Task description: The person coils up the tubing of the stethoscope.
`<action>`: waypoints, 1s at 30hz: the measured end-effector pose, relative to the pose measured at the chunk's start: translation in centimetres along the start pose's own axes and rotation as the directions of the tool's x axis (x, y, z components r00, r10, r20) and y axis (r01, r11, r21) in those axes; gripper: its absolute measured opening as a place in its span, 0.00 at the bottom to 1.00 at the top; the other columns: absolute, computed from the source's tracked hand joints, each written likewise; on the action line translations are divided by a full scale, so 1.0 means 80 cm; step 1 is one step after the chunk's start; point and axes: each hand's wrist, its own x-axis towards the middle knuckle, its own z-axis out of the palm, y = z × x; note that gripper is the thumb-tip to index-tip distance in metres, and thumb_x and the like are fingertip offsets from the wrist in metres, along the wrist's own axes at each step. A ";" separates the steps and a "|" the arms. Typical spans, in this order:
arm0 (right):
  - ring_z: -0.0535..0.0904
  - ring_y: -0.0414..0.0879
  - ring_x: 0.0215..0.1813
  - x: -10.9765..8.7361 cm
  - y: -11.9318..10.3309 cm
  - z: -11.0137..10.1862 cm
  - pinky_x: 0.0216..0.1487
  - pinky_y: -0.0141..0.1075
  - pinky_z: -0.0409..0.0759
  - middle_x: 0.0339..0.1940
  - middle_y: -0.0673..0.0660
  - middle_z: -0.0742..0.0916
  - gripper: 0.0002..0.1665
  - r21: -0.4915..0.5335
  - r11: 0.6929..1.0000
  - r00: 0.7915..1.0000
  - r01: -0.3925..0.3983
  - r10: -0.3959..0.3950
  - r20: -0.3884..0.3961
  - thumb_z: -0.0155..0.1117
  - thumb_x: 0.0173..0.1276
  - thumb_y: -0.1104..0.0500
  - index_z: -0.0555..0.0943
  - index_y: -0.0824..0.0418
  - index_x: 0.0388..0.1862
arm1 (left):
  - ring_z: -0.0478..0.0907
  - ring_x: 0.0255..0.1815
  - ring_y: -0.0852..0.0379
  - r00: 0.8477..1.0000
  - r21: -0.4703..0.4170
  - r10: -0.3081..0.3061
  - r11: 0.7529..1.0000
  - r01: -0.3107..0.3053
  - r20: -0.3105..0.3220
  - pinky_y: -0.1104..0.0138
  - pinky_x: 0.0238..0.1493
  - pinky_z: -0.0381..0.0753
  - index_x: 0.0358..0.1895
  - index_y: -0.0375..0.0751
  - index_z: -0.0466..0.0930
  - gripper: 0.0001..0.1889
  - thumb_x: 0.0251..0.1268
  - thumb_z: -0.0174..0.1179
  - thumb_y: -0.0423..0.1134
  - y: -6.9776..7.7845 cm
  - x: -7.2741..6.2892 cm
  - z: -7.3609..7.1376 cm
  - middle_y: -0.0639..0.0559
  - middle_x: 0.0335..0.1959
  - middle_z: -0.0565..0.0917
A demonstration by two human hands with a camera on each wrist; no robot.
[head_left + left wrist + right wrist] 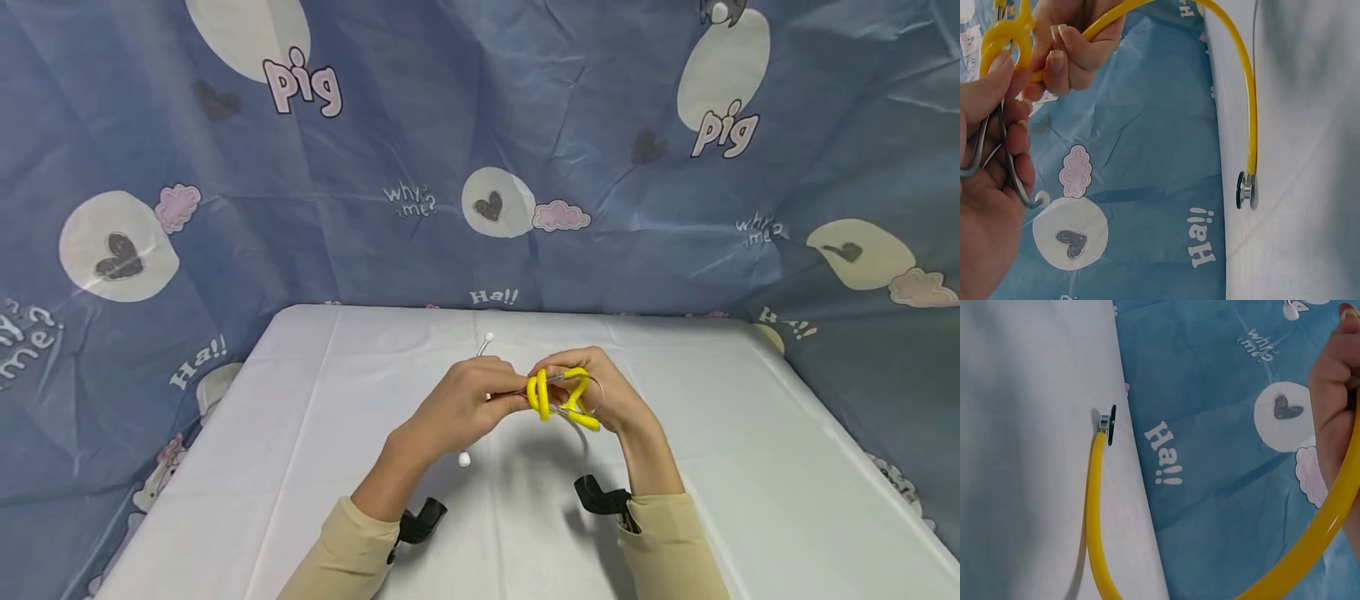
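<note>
— Blue printed cloth (420, 125) hangs behind the white bench (750, 433). Where's the stethoscope (543, 400)?

— Raised over the bench, between the left hand (467, 398) and right hand (603, 387).

— What could go wrong?

— If the right grip eases, the yellow tube (1252, 125) could slip and its free chest piece (1246, 189) swing.

— Pose?

— Forearms reach forward, converging; left fingers grasp the metal ear tubes (1012, 172), right fingers curl round the tube.
</note>
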 end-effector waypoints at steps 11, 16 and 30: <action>0.79 0.45 0.30 0.003 -0.002 0.007 0.36 0.34 0.80 0.33 0.56 0.85 0.10 0.011 0.998 0.997 -0.057 0.056 0.049 0.56 0.72 0.67 0.84 0.69 0.44 | 0.70 0.27 0.65 0.970 0.019 -0.188 0.981 0.193 -0.155 0.71 0.28 0.71 0.41 0.55 0.90 0.06 0.65 0.67 0.41 0.005 0.002 -0.001 0.66 0.26 0.80; 0.76 0.49 0.28 0.005 -0.005 0.011 0.34 0.37 0.78 0.28 0.62 0.84 0.15 -0.097 0.995 0.998 -0.030 0.036 0.053 0.51 0.67 0.72 0.81 0.73 0.49 | 0.71 0.26 0.65 0.948 0.049 -0.246 0.964 0.261 -0.202 0.70 0.27 0.72 0.42 0.55 0.90 0.06 0.65 0.67 0.43 0.006 0.003 -0.002 0.66 0.24 0.80; 0.73 0.45 0.23 0.010 -0.013 0.032 0.28 0.35 0.76 0.21 0.57 0.81 0.10 -0.230 0.970 0.993 -0.081 0.059 -0.102 0.53 0.74 0.65 0.82 0.67 0.40 | 0.67 0.20 0.64 0.915 0.116 -0.281 0.938 0.326 -0.291 0.70 0.22 0.67 0.42 0.53 0.90 0.07 0.64 0.68 0.43 -0.001 0.001 -0.007 0.63 0.22 0.78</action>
